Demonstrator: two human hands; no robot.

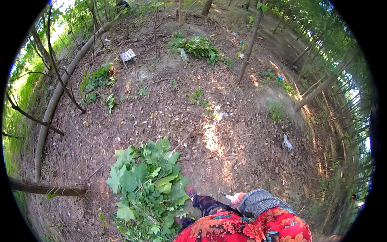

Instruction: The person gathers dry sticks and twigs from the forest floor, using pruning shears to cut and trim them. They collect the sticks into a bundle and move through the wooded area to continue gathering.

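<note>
My right hand [238, 198], in what looks like a pink and white glove, is closed around a small hand tool [226, 196]. Its dark, narrow end points left; the handle is mostly hidden by the fingers. A grey striped sleeve cover [261, 202] wraps that forearm. My left hand is out of view. Beside my feet, to the left, lies a large heap of cut leafy branches [145, 184] with broad green leaves on top. My shoe [190, 191] is close to the heap's right edge.
A bent trunk or pipe [54, 99] curves along the left. A cut log [51, 188] juts in at lower left. Thin trees [250, 45] stand ahead and right. A small folding stool [128, 55], other leafy piles [199, 47] and plastic litter [287, 142] are scattered about.
</note>
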